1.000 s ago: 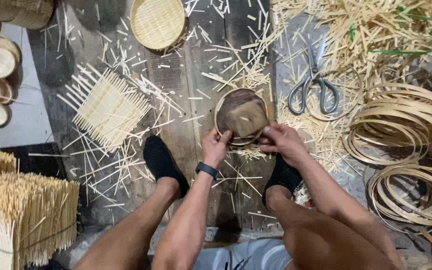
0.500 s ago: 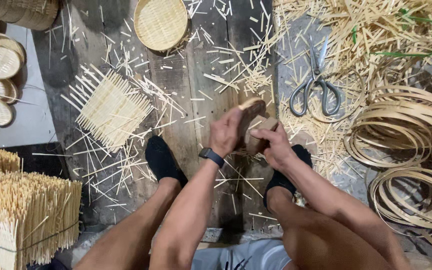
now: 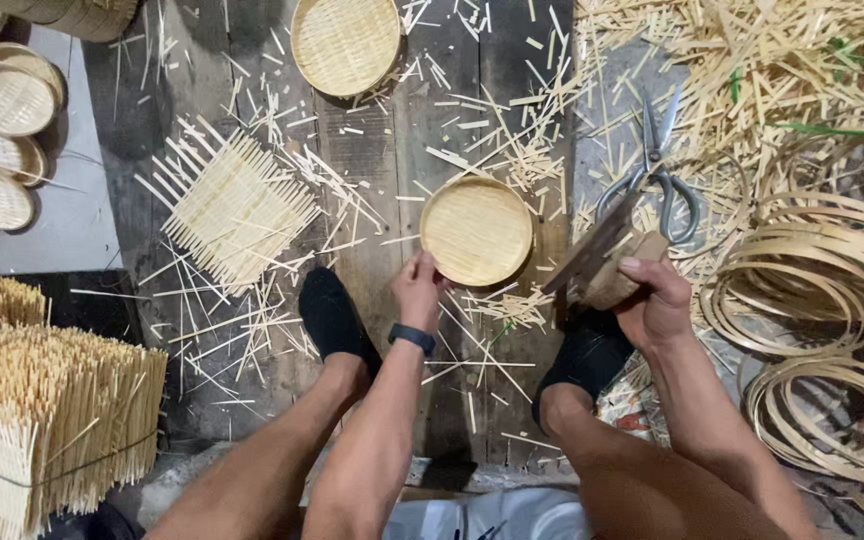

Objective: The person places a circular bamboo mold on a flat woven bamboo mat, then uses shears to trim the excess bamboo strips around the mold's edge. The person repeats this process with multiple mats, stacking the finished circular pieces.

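Floor (image 3: pixel 392 150): dark wooden planks, strewn with bamboo slivers.
Left hand (image 3: pixel 418 290): grip pinched on near rim of round woven tray (image 3: pixel 476 231), tray flat on planks just beyond fingers.
Right hand (image 3: pixel 658 303): grip wrapped around wooden block (image 3: pixel 620 276), block raised, tilted.
Scissors (image 3: pixel 656 170): just beyond right grip, flat.
Bamboo hoops (image 3: pixel 812 270): right of right grip, stacked.
Woven square mat (image 3: pixel 237 208): well left of left grip.
Second tray (image 3: pixel 345 42): far beyond left grip.
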